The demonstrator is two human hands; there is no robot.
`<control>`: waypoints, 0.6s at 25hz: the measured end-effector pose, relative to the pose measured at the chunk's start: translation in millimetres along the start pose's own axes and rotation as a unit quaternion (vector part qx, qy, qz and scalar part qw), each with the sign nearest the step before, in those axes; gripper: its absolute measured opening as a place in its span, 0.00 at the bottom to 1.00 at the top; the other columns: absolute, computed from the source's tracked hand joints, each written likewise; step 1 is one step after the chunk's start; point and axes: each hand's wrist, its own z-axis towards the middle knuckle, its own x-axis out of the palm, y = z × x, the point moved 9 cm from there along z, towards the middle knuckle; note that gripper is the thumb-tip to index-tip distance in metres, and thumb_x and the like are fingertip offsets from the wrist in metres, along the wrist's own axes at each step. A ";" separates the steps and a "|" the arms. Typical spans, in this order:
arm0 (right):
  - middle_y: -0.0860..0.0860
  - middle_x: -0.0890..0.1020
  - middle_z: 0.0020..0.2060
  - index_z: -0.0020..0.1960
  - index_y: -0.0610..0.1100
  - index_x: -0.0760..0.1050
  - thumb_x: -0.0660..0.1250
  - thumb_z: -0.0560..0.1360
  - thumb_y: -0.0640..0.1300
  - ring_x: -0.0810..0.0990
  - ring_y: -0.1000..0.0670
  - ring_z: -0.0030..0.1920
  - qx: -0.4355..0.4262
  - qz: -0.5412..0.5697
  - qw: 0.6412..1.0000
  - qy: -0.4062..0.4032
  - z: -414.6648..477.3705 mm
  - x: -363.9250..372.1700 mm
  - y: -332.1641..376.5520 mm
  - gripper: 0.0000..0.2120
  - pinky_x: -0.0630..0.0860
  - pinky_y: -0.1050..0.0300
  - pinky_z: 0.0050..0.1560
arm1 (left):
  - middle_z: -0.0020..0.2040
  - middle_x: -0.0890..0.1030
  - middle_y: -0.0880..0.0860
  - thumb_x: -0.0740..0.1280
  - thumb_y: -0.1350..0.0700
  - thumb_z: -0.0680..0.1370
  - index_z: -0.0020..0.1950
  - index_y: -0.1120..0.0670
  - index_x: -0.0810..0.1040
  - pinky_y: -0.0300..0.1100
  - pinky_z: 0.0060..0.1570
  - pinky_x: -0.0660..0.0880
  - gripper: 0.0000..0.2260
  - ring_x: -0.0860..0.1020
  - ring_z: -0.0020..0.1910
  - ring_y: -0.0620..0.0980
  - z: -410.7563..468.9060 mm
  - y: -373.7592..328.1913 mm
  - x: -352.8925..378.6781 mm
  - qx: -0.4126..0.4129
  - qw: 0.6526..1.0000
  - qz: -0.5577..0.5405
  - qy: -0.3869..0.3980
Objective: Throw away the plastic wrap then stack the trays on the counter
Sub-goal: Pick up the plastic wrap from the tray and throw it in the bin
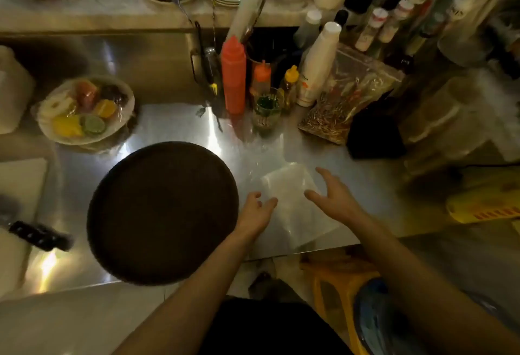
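both hands over the wrap (292, 203), which lies flat at the front edge of the bench (332, 155), right of centre. left hand (254, 212) open, fingers spread, at the wrap's left edge. right hand (333, 195) open, above its right part; contact unclear. tray (161, 211) just left of the wrap, overhanging the front edge.
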 end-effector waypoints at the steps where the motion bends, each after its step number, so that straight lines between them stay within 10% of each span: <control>1: 0.45 0.68 0.71 0.75 0.53 0.58 0.68 0.72 0.59 0.70 0.42 0.68 0.014 0.010 1.000 0.010 2.3 2.4 -10.1 0.36 0.68 0.47 0.63 | 0.60 0.73 0.52 0.64 0.46 0.78 0.72 0.53 0.61 0.40 0.43 0.73 0.26 0.74 0.48 0.46 -1.0 2.8 7.8 -0.022 1.000 0.003 -0.001; 5: 0.41 0.69 0.70 0.75 0.49 0.58 0.69 0.72 0.55 0.71 0.39 0.67 0.058 0.014 0.996 0.070 10.9 14.3 -40.2 0.37 0.71 0.45 0.61 | 0.71 0.67 0.59 0.65 0.50 0.78 0.75 0.55 0.59 0.52 0.64 0.73 0.28 0.72 0.65 0.58 0.1 17.0 25.0 -0.088 0.995 -0.010 -0.037; 15: 0.48 0.77 0.51 0.60 0.46 0.71 0.70 0.73 0.44 0.77 0.47 0.48 0.155 0.184 0.964 0.114 7.6 45.3 -47.0 0.17 0.76 0.50 0.49 | 0.62 0.77 0.62 0.69 0.56 0.76 0.65 0.61 0.71 0.59 0.59 0.76 0.21 0.77 0.59 0.61 15.0 48.1 21.1 -0.146 0.977 -0.087 -0.128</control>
